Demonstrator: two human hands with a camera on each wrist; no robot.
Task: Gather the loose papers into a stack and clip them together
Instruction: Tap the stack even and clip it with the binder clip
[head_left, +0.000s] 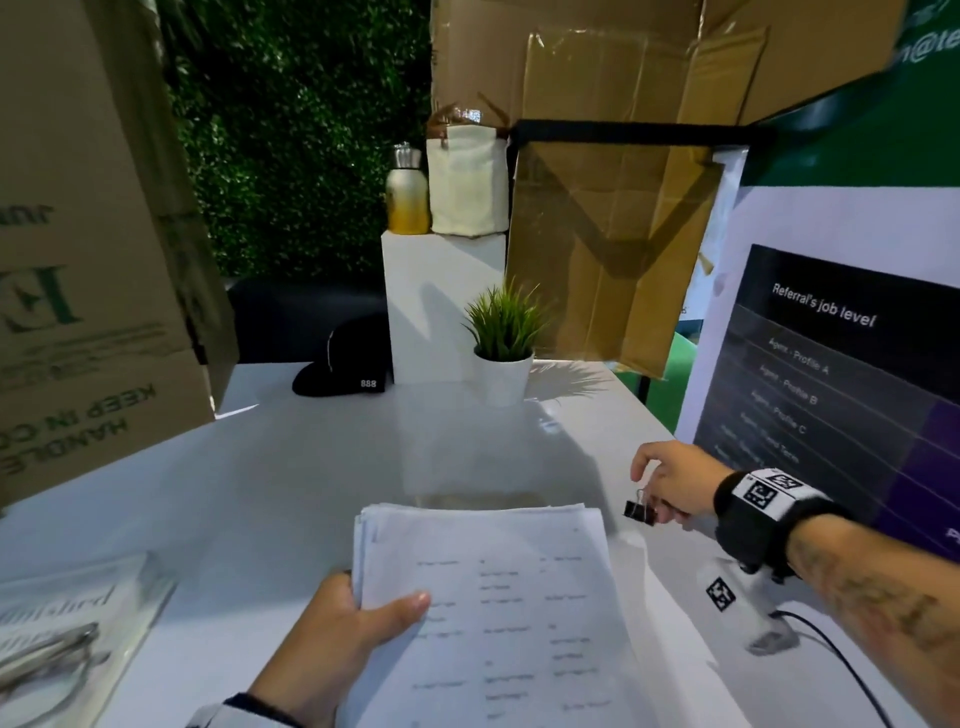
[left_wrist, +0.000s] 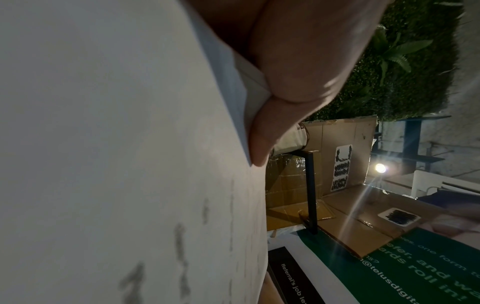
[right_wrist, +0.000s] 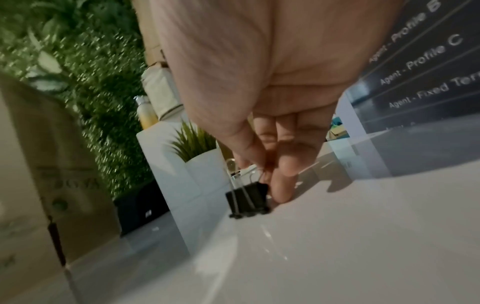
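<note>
Black binder clip (head_left: 640, 511) pinched, right hand (head_left: 675, 480) | left hand (head_left: 332, 639) holds paper stack (head_left: 498, 597)

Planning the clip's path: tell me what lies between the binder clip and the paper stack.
Only bare white table shows between the binder clip, pinched by the right hand, and the paper stack that the left hand grips. The head view shows it.

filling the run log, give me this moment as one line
left hand: grips paper stack | right hand: pinches binder clip beside stack | stack not yet clipped
</note>
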